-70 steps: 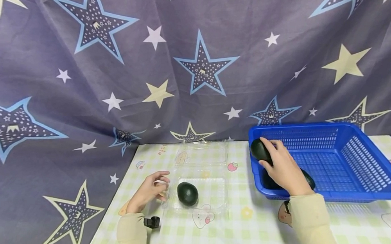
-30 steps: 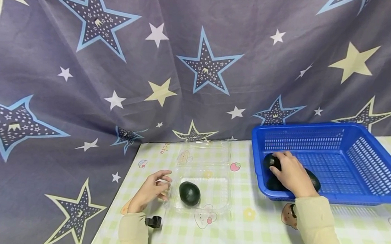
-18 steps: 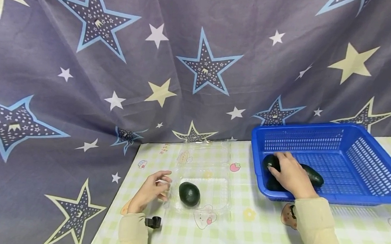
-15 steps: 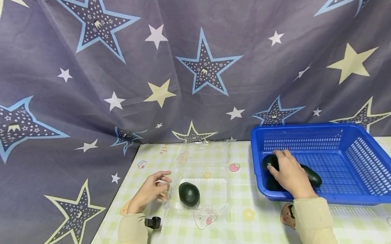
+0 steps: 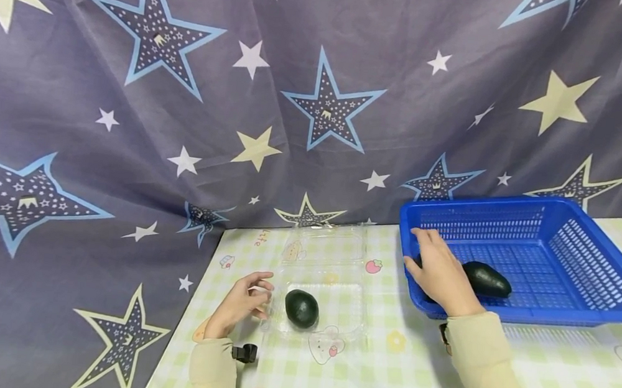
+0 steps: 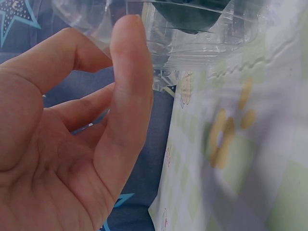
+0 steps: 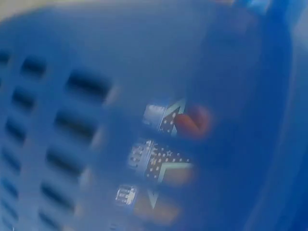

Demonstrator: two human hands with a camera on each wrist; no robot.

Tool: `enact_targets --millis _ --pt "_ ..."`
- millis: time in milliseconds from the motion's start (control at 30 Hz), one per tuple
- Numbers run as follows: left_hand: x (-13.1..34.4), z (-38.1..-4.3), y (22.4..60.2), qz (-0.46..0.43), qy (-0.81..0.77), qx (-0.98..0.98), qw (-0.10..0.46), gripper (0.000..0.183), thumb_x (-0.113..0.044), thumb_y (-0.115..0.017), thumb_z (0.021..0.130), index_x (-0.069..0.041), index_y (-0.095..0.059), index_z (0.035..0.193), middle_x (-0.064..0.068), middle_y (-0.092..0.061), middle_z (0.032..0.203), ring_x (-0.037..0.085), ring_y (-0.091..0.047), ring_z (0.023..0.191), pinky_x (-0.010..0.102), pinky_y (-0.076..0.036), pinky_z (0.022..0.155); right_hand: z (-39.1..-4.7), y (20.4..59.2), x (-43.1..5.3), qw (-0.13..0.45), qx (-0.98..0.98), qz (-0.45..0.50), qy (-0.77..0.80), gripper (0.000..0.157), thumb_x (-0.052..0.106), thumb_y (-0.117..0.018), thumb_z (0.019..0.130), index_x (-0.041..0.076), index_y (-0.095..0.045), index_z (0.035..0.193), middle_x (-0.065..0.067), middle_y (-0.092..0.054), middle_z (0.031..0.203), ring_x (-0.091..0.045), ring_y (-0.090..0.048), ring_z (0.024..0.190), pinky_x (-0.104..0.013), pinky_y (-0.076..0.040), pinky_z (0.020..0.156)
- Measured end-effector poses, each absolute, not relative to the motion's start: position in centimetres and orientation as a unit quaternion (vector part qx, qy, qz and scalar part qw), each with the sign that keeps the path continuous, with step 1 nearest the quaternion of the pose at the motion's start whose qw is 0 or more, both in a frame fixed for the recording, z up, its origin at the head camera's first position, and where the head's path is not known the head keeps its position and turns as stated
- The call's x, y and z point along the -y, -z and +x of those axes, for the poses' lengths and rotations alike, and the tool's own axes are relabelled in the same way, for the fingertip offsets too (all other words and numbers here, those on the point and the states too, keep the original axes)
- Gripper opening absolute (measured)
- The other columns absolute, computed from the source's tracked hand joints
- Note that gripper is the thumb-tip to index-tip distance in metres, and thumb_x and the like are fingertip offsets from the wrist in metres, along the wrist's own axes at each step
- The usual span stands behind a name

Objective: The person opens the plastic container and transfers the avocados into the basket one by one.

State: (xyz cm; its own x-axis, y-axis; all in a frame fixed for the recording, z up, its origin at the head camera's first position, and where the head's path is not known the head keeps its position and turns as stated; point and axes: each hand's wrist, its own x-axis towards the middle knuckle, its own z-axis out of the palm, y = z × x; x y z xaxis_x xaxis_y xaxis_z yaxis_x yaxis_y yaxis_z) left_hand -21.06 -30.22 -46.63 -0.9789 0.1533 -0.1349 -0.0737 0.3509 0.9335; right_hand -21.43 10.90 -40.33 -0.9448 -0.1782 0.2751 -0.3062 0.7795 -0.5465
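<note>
A dark green avocado [image 5: 302,309] lies in the left part of a clear plastic clamshell box [image 5: 352,313], whose lid is folded back. At the box's left edge is my left hand [image 5: 240,303], its fingers loosely bent; in the left wrist view the hand's fingertips overlap the clear wall. My right hand [image 5: 441,274] reaches into the near left corner of a blue plastic basket [image 5: 571,316]. Its thumb and fingers bend round a dark avocado [image 5: 418,259], which the hand mostly hides. Right of that hand, another avocado [image 5: 485,280] lies on the basket floor.
A checked tablecloth [image 5: 360,386] covers the table. Behind it hangs a grey-purple curtain [image 5: 346,178] with stars. In the blurred right wrist view, the slotted basket wall [image 7: 130,72] fills most of the picture.
My right hand first lowered an avocado into the basket's left end. Over the last half second it has shifted slightly left, baring more of the right avocado. My left hand stays put.
</note>
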Motion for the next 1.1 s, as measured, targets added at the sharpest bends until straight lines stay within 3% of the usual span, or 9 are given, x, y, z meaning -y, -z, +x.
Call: enact_targets --millis 600,767,1100 --pt "30.3 -21.2 46.7 0.024 -0.562 -0.821 0.098 0.057 0.002 -0.055 0.088 0.002 -0.044 0.145 0.027 -0.053 0.119 0.027 -0.060 0.083 0.036 -0.063 0.057 -21.1 41.6 -2.8 0.195 0.905 0.225 -0.304 0.046 0.011 -0.072 0.087 -0.005 -0.056 0.128 -0.019 -0.058 0.123 -0.035 -0.054 0.116 -0.047 -0.052 0.101" --pt "30.2 -21.3 46.6 0.024 -0.570 -0.815 0.103 0.058 0.002 -0.055 0.088 0.003 -0.043 0.145 0.029 -0.051 0.121 0.024 -0.060 0.082 0.036 -0.064 0.058 -20.6 41.7 -1.0 0.176 0.904 0.238 -0.308 0.048 0.012 -0.074 0.087 -0.002 -0.056 0.129 -0.015 -0.058 0.123 -0.032 -0.055 0.117 -0.044 -0.055 0.098" --pt "30.2 -21.2 46.6 0.014 -0.573 -0.813 0.105 0.058 0.004 -0.055 0.088 0.002 -0.044 0.145 0.029 -0.052 0.121 0.024 -0.059 0.083 0.036 -0.064 0.059 -19.6 42.3 2.1 0.129 0.903 0.270 -0.308 0.053 0.031 -0.070 0.092 -0.002 -0.055 0.131 -0.013 -0.059 0.122 -0.030 -0.057 0.116 -0.041 -0.054 0.099"
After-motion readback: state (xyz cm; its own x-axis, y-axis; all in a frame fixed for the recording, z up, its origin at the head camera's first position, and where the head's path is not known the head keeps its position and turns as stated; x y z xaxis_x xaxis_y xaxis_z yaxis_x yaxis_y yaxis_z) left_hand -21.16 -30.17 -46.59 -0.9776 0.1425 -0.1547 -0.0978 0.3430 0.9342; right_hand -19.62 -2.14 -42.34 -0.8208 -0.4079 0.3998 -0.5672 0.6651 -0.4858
